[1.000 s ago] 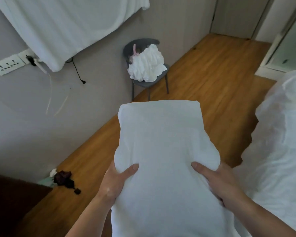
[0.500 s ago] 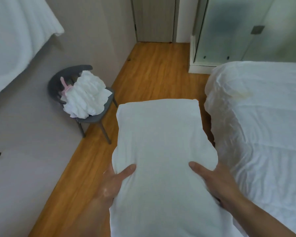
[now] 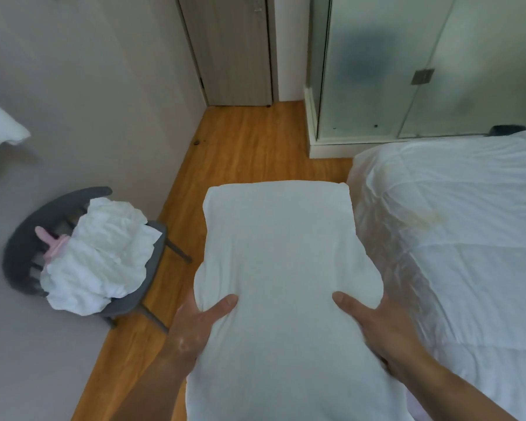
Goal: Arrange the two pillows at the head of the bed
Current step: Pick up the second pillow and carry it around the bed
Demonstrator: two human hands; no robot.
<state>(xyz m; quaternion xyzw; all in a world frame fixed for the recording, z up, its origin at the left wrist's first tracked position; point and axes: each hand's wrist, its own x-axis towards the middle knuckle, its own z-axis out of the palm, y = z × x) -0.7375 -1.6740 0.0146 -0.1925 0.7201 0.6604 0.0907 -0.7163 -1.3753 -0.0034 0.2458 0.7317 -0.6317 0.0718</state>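
A white pillow (image 3: pixel 283 268) is held out in front of me over the wooden floor, its long side pointing away. My left hand (image 3: pixel 198 326) grips its left edge, thumb on top. On the opposite edge my right hand (image 3: pixel 380 326) holds on the same way. The bed (image 3: pixel 462 238) with a white quilt lies to the right, its near corner just beside the pillow. Only one pillow shows here; the head of the bed is out of sight.
A grey chair (image 3: pixel 28 238) heaped with crumpled white linen (image 3: pixel 101 256) stands against the left wall. A strip of wooden floor (image 3: pixel 255 147) runs ahead to a closed door (image 3: pixel 234 50). A frosted glass enclosure (image 3: pixel 422 62) stands beyond the bed.
My view has swung to the right: the chair has slid left and the bed, door and glass enclosure have come into sight. Both hands keep the same hold on the pillow.
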